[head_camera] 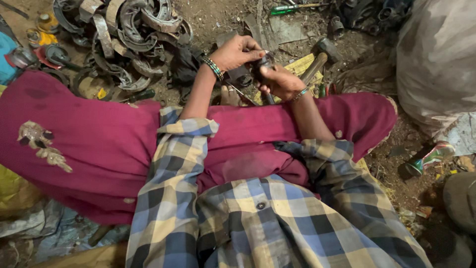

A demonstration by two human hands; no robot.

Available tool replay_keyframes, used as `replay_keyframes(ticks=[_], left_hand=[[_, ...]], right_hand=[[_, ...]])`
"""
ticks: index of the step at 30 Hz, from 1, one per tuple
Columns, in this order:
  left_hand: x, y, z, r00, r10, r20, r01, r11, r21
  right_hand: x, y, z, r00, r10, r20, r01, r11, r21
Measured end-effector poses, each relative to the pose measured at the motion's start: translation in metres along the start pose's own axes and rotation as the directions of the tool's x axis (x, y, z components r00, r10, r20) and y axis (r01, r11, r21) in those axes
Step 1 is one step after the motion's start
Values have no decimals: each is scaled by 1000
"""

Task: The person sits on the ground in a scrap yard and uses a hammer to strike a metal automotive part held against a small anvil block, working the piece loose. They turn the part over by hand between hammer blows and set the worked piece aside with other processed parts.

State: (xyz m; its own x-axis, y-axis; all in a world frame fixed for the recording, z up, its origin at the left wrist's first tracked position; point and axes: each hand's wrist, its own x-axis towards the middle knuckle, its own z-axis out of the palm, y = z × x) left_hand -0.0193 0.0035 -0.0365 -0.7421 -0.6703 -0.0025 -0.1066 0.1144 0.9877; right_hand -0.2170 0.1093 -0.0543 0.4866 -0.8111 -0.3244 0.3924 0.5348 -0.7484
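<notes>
I sit on the ground in magenta cloth and a checked shirt. My left hand (237, 52) and my right hand (279, 82) meet in front of my knees around a small dark metal part (264, 63). The left hand's fingers pinch its top from the left; the right hand grips it from below and the right. Most of the part is hidden by my fingers. A beaded bracelet sits on each wrist. One foot (229, 95) shows just below the hands.
A heap of worn curved metal brake shoes (130, 34) lies at upper left. A hammer (319, 58) rests on yellow paper right of my hands. A green-handled screwdriver (290, 7) lies at the top, a large pale sack (439, 59) at right, a small bottle (429, 158) lower right.
</notes>
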Motion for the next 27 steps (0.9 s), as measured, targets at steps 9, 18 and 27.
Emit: replay_keyframes(ticks=[9,18,27], left_hand=[[0,-4,24,929,256,-266,-89,854,513],[-4,2,18,946,283,-156,-236,935,266],[-10,13,30,966,233,-114,-51,600,799]], right_hand=[[4,-4,7,966,-206,-156,120,893,-434],[7,-7,6,917,-292,-270,17,708,-706],[4,2,5,921,-376,-101,106,492,-864]])
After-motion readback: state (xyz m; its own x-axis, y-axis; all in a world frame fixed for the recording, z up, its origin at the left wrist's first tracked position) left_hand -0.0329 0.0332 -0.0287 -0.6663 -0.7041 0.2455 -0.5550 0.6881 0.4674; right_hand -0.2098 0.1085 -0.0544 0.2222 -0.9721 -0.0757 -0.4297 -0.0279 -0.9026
